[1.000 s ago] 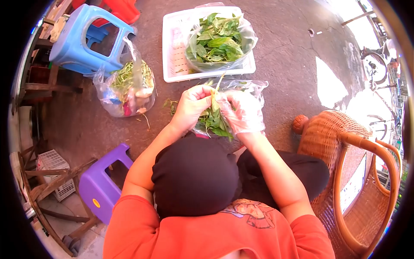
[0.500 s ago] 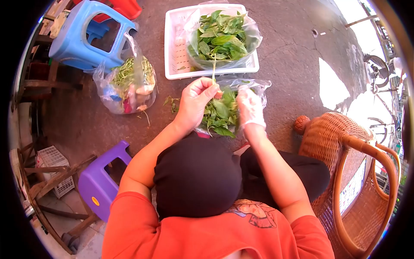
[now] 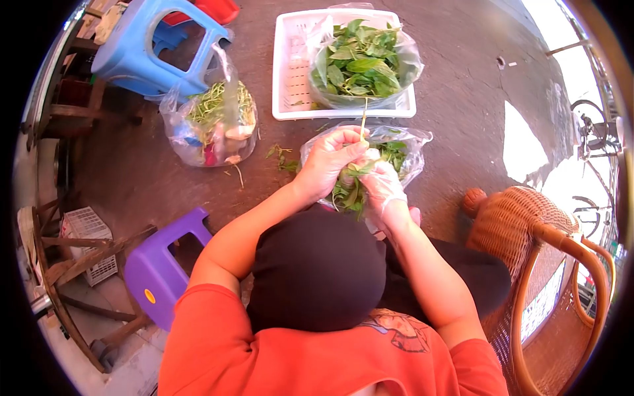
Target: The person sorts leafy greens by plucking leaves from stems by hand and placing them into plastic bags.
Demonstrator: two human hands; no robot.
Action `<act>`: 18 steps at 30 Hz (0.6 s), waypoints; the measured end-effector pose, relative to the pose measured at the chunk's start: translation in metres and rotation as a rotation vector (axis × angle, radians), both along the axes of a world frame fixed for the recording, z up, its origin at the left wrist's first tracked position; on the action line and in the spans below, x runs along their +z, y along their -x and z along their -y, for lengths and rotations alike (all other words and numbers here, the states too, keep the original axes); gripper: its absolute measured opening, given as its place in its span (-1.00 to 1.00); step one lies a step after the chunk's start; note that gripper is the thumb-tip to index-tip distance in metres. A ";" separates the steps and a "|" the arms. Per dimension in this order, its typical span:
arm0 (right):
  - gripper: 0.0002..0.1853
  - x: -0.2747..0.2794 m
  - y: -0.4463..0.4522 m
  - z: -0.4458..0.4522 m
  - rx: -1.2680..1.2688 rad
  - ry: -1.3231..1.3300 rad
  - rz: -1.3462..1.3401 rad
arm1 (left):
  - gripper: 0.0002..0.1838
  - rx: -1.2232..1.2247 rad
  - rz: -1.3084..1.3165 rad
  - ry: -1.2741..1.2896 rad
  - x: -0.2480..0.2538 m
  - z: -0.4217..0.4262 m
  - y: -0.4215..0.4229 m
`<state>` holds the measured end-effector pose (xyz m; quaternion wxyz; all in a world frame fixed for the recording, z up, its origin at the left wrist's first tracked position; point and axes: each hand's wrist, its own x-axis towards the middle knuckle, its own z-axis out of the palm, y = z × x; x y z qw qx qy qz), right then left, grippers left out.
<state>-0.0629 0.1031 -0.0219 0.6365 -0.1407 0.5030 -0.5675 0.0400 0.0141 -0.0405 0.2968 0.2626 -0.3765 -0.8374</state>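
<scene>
My left hand [image 3: 332, 160] is closed in a pinch on a thin green stem [image 3: 364, 119] that points away from me. Close against it, my right hand [image 3: 382, 185], in a clear plastic glove, has its fingers closed on green leaves [image 3: 357, 169] at the stem's near end. Both hands are over an open clear plastic bag [image 3: 416, 146] with leafy greens in it, partly hidden by the hands. Just beyond, a white plastic basket [image 3: 282, 79] holds another clear bag heaped with picked leaves [image 3: 364, 61].
Left of the basket, a knotted clear bag [image 3: 178, 135] of stems and scraps leans by a blue stool [image 3: 125, 56]. Loose sprigs [image 3: 282, 158] lie on the ground. A purple stool [image 3: 155, 277] stands at my left, a wicker chair [image 3: 505, 221] at my right.
My right hand has moved left from the bag's right side to meet my left hand, and now grips leaves there. The whole view has shifted slightly.
</scene>
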 end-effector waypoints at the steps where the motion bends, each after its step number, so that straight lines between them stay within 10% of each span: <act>1: -0.81 -0.005 0.005 0.001 0.003 0.001 -0.071 | -0.95 0.059 0.029 0.077 -0.001 -0.001 0.001; 8: -0.90 0.013 -0.013 0.006 -0.265 0.034 0.150 | -0.92 0.167 0.237 0.605 0.006 0.002 -0.004; 11: -0.88 -0.017 -0.001 -0.001 -0.335 0.009 0.023 | -0.95 0.291 0.127 0.417 0.020 0.006 -0.009; 16: -0.93 -0.020 0.063 0.003 -0.393 -0.054 -0.043 | -0.87 0.682 0.506 1.021 0.049 0.050 -0.051; 18: -0.93 -0.024 0.070 0.012 -0.498 0.055 -0.041 | -0.85 1.026 0.559 0.616 0.046 0.087 -0.082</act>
